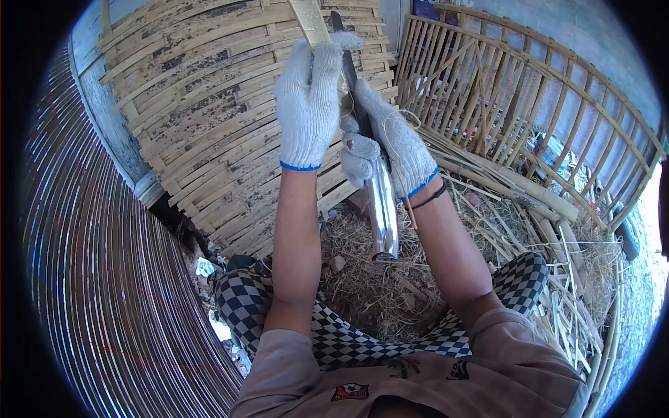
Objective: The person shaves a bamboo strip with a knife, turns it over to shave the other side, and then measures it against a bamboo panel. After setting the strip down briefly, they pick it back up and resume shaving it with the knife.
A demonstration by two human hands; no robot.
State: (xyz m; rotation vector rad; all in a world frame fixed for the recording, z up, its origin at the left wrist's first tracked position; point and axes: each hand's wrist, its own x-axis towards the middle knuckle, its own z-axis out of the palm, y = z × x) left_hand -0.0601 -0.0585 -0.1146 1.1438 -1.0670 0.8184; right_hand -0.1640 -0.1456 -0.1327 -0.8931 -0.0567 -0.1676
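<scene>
Head view: gloved left hand [306, 104] has its fingers curled tight around a bamboo strip [311, 22], held upright near the top. Gloved right hand [390, 146] is clenched on the shiny metal handle [382, 209] of a knife, blade [346, 59] touching the strip. Straw [376, 279] lies below.

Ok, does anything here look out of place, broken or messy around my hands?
Nothing looks damaged. The left hand grips a bamboo strip, the right hand holds a knife with a shiny metal handle. The only mess is bamboo shavings piled on the ground between the knees, and loose bamboo poles lie scattered on the right.
</scene>
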